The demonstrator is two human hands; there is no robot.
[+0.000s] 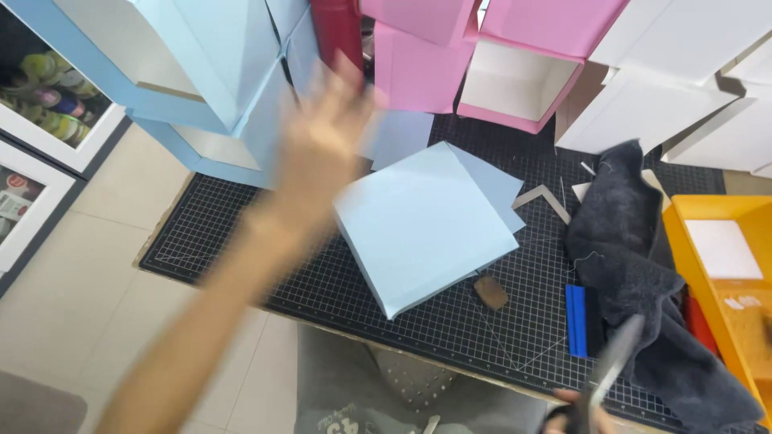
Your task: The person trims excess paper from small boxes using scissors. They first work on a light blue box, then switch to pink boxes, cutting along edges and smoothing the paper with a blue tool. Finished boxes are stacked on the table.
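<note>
The left hand (326,133) is reaching up the middle-left of the frame toward the stacked boxes, motion-blurred, fingers spread wide and holding nothing. The right hand (575,414) is barely showing at the bottom edge, right of centre, closed around the handles of a pair of scissors (613,366) whose blades are pointing up (how far the blades are parted cannot be told through the blur).

Just right of the left hand, a pale blue box lid (422,225) is lying flat at the centre of the black cutting mat (241,241), over a thin blue sheet (490,181). Below it a small brown block (490,292) and a blue scraper (576,320) are sitting beside a dark cloth (635,265). Blue boxes (201,72) are filling the upper left, pink boxes (450,56) the top centre, white boxes (683,88) the upper right, and an orange tray (683,249) is standing at the right edge.

It looks like the box-covering work is at a fetching step; a grasp there would call for slowing the arm and closing on one box without toppling the stack.
</note>
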